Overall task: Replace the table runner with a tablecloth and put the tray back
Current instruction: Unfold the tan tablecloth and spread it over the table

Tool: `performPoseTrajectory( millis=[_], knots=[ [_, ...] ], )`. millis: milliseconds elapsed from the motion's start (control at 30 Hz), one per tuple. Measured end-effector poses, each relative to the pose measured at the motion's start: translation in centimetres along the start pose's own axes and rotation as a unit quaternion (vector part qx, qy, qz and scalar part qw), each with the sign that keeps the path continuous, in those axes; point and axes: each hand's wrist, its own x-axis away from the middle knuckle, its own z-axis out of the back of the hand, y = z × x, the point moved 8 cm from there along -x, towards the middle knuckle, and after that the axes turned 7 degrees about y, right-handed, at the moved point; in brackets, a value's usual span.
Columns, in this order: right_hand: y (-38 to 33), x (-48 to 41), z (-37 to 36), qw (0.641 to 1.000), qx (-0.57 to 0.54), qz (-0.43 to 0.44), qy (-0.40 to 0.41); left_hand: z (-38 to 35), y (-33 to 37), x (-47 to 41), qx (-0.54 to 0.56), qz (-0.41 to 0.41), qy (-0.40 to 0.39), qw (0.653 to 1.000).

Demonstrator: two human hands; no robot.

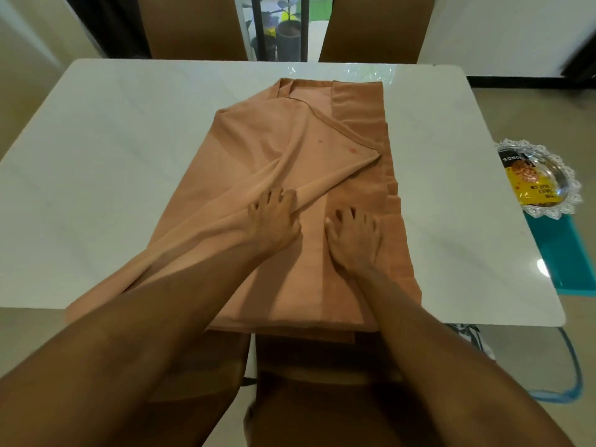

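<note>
An orange-brown tablecloth (pixel 277 150) lies partly folded down the middle of the white table (pixel 113 150), its near end hanging over the front edge. One layer is turned back, with a corner pointing right. My left hand (pixel 274 217) rests on a bunched fold of the cloth, fingers curled into it. My right hand (pixel 353 237) lies flat on the cloth beside it, fingers spread. A silver tray (pixel 561 185) with a lacy rim, holding a yellow snack packet (pixel 522 182), sits to the right of the table on a teal stool (pixel 564 253).
Two brown chairs (pixel 193 27) stand at the far side of the table. A potted plant (pixel 287 37) shows behind a glass door between them. The teal stool's frame stands close to the table's right edge.
</note>
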Motion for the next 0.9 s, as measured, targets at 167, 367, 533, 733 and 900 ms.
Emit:
performPoseTrajectory(
  millis=[167, 367, 533, 733, 900],
  knots=[
    [-0.2, -5.4, -2.4, 1.000, -0.016, -0.013, 0.006, -2.3, 1.2, -4.7, -0.014, 0.036, -0.039, 0.998],
    [0.3, -5.1, -3.5, 0.998, 0.031, 0.013, 0.046, -1.0, -0.7, -8.9, 0.170, 0.119, 0.053, 0.977],
    [-1.5, -6.8, -4.2, 0.999, 0.027, -0.041, -0.010, 1.0, -6.5, -11.1, 0.287, 0.215, 0.078, 0.930],
    [-9.2, -8.9, -7.8, 0.998, -0.007, 0.032, -0.057, 1.2, -15.2, -13.5, 0.438, 0.338, 0.074, 0.830],
    [-9.2, -8.4, -8.8, 0.998, 0.037, 0.032, -0.027, 2.0, -25.2, -12.3, 0.425, 0.427, 0.097, 0.792]
  ],
)
